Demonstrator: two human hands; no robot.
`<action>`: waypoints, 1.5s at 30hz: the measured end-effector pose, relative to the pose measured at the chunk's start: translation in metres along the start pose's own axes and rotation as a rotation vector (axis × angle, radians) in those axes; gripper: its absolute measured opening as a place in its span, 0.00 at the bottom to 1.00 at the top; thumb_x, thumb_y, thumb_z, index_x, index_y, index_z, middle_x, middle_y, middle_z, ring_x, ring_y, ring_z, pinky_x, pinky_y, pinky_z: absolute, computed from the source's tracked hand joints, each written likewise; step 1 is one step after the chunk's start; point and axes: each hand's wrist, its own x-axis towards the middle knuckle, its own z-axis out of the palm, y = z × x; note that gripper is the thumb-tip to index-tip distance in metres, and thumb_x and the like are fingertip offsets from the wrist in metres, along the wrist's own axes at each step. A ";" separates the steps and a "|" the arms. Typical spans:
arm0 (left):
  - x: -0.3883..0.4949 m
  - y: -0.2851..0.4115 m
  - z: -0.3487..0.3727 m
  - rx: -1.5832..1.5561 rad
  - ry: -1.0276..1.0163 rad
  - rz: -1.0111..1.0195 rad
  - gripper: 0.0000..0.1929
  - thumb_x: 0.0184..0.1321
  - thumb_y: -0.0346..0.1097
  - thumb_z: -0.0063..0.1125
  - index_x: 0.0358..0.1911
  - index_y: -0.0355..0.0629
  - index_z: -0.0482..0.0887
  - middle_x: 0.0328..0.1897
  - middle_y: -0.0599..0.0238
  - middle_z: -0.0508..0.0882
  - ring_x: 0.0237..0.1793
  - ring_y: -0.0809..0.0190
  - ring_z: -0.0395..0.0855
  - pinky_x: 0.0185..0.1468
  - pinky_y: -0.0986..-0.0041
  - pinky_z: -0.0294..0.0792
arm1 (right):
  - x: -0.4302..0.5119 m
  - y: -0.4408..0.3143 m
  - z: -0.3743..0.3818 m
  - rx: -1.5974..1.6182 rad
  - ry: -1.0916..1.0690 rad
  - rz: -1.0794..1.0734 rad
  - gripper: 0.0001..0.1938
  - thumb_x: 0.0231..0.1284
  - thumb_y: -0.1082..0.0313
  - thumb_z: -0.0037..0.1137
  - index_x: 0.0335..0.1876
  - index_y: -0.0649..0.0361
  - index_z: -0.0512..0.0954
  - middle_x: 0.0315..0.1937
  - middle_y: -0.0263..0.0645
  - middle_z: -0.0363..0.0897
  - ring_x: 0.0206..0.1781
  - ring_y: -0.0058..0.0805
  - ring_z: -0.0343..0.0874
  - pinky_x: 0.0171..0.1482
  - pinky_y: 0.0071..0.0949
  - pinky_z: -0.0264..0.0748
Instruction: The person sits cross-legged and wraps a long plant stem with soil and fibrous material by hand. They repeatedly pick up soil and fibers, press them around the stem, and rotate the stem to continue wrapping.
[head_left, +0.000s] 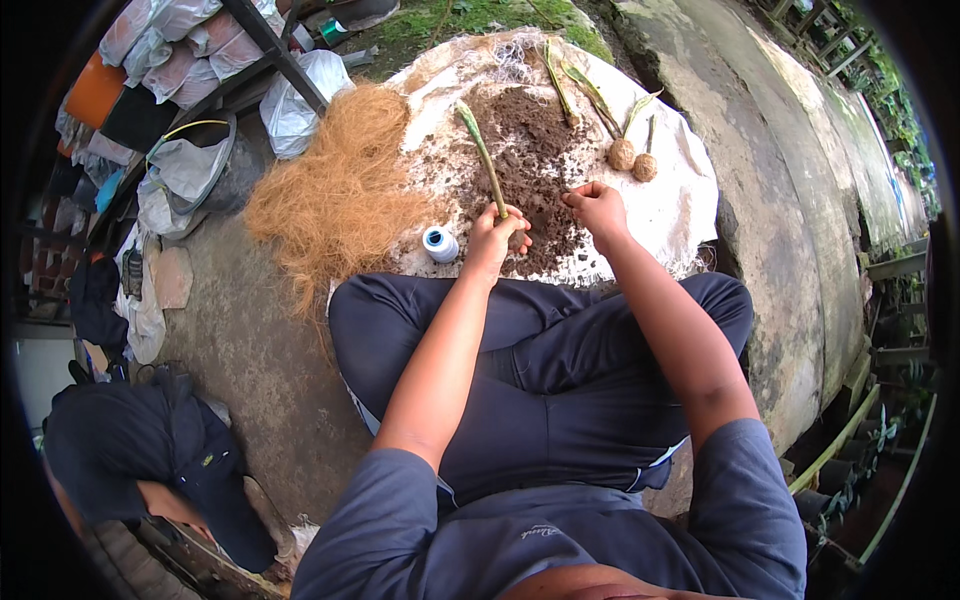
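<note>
My left hand (496, 238) is closed around the lower end of a long green plant cutting (485, 154), with dark soil partly visible between the fingers. My right hand (598, 212) is held over the right side of the dark loose soil (536, 161), thumb and fingertips together; whether something thin is pinched there cannot be told. A spool of white thread (440, 244) stands left of my left hand. Beyond my right hand lie two fibre-wrapped root balls (621, 154) with leaves, and another leafy cutting (559, 86).
A pile of brown coconut fibre (349, 180) spreads over the left of the white woven sheet (686, 195). White plastic bags (296, 97) and a metal frame (262, 45) stand at the upper left. Another person (157, 457) in dark clothing is at the lower left.
</note>
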 end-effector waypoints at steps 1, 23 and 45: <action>0.000 0.000 0.000 -0.001 -0.009 0.001 0.09 0.65 0.30 0.56 0.47 0.42 0.77 0.40 0.57 0.85 0.34 0.59 0.87 0.36 0.68 0.78 | -0.004 -0.008 -0.006 -0.003 -0.022 -0.008 0.06 0.60 0.74 0.70 0.36 0.62 0.81 0.34 0.33 0.85 0.32 0.20 0.78 0.39 0.23 0.76; 0.002 -0.009 0.006 0.169 0.024 0.119 0.16 0.66 0.26 0.64 0.55 0.38 0.78 0.43 0.61 0.85 0.40 0.64 0.88 0.45 0.70 0.82 | -0.030 0.020 0.027 0.075 -0.286 -0.225 0.08 0.73 0.78 0.58 0.53 0.65 0.81 0.38 0.36 0.83 0.39 0.22 0.84 0.45 0.24 0.83; 0.007 -0.014 0.001 0.257 0.220 0.220 0.17 0.62 0.24 0.65 0.53 0.37 0.76 0.45 0.62 0.84 0.44 0.64 0.87 0.45 0.67 0.82 | -0.035 0.013 0.028 0.096 -0.365 -0.151 0.07 0.73 0.75 0.60 0.49 0.69 0.83 0.37 0.40 0.90 0.37 0.23 0.89 0.41 0.25 0.81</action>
